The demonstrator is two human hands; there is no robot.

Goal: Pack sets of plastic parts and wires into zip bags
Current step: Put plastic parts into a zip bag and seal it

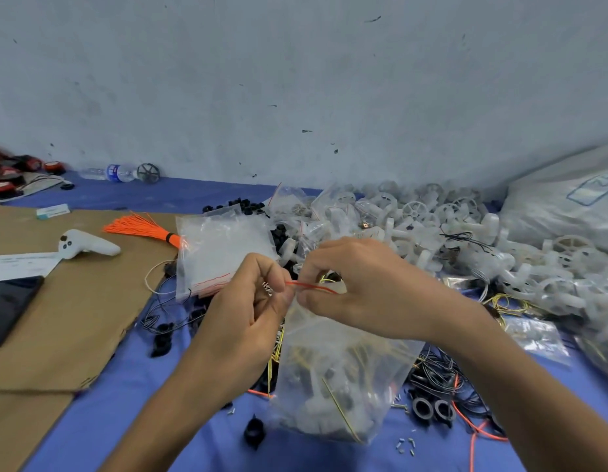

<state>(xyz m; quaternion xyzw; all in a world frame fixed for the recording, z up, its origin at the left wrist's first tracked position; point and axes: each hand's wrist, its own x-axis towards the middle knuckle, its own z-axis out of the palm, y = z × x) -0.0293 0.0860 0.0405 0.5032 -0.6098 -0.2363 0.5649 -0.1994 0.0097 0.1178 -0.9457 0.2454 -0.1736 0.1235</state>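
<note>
Pinches bag [336, 379] at its red-lined top with left hand [248, 301] and right hand [357, 287], both grips tight. Behind bag, empty bags [224, 250]; right of bag, white parts [520, 267].

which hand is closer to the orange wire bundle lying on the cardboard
Left. The left hand pinches the clear plastic zip bag right of the tied orange wire bundle; the right hand is farther right.

Small assembly workshop: heaped white plastic wheels [466, 212] (bagged ones too), loose wires [438, 373], bare wall [296, 80].
</note>
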